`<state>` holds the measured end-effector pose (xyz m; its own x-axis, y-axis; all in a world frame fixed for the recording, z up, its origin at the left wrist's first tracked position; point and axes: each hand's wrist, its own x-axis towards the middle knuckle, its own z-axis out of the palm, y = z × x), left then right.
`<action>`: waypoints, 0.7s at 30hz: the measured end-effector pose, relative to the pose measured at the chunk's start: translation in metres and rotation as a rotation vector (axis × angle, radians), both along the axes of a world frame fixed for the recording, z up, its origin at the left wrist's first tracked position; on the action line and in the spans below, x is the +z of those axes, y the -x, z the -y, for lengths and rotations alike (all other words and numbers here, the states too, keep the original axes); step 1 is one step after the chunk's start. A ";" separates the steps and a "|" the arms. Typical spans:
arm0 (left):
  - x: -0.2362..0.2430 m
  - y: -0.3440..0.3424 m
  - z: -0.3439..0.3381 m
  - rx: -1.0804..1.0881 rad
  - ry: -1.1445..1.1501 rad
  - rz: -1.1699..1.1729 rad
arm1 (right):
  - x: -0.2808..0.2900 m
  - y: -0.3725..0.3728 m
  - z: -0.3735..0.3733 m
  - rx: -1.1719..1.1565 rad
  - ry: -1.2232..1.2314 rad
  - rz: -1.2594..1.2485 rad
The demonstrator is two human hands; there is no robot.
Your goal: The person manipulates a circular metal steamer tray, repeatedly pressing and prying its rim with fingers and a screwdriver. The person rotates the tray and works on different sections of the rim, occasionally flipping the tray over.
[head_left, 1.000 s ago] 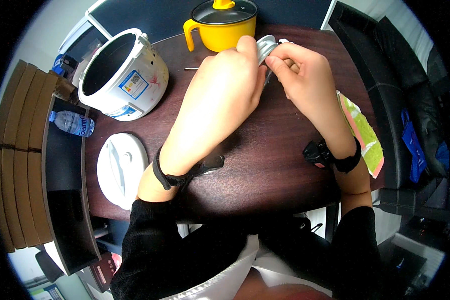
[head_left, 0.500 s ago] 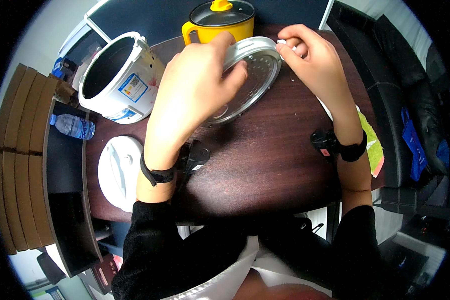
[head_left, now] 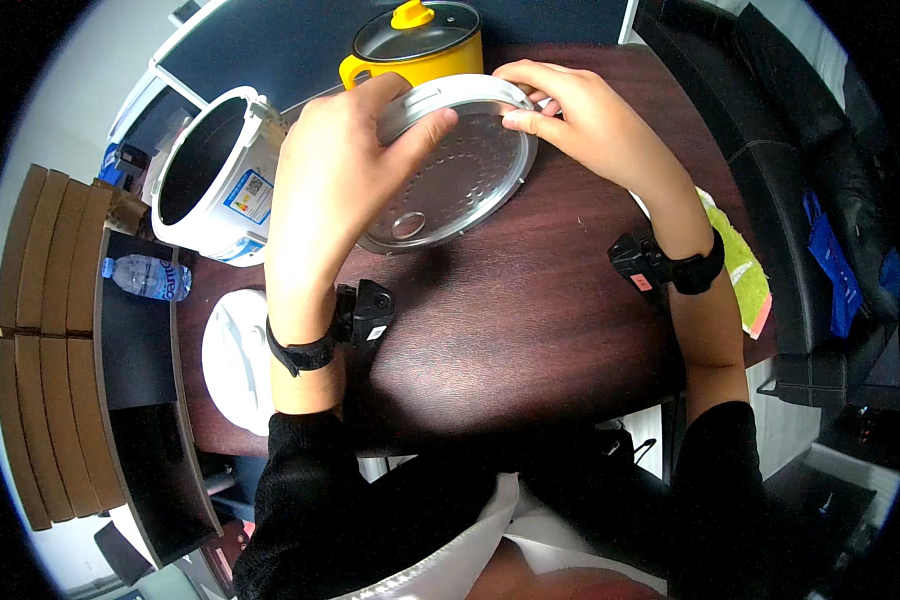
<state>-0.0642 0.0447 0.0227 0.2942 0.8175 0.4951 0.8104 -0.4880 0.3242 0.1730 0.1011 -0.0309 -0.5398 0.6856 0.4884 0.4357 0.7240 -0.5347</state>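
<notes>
Across a dark reddish-brown tabletop [head_left: 530, 330], glossy with reflected light toward the near side: a round, dotted, see-through disc [head_left: 465, 185] with a pale rim, tilted between both hands near the far side. Left hand [head_left: 335, 145] wrapped over the upper left rim, thumb against the face; right hand [head_left: 590, 120] pinched narrow on the upper right rim. Contact between lower edge and wood: impossible to tell. Toward the far edge, a yellow pot [head_left: 445, 68] with a glass lid [head_left: 418, 35], before a dark blue panel [head_left: 280, 45]. At left, an open white pot [head_left: 208, 222] and a partly hidden white lid [head_left: 233, 370]; farther left, a plastic bottle [head_left: 150, 277] beside brown cartons [head_left: 55, 250]. At right, a green-and-pink cloth [head_left: 745, 260]; beyond, a black sofa [head_left: 770, 150] bearing a blue bag [head_left: 832, 265].
</notes>
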 end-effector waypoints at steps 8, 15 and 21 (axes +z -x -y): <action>0.004 0.010 -0.004 0.059 0.045 -0.024 | -0.009 -0.003 -0.007 0.024 0.141 -0.018; 0.007 0.011 -0.005 -0.047 -0.015 -0.020 | -0.009 0.008 -0.002 0.010 -0.058 -0.027; -0.001 0.008 -0.005 0.020 -0.180 -0.167 | -0.007 0.018 0.008 -0.016 -0.108 -0.033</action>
<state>-0.0719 0.0501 0.0215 0.3686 0.7270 0.5793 0.8556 -0.5090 0.0944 0.1553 0.0933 -0.0379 -0.5115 0.6363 0.5775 0.4313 0.7714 -0.4679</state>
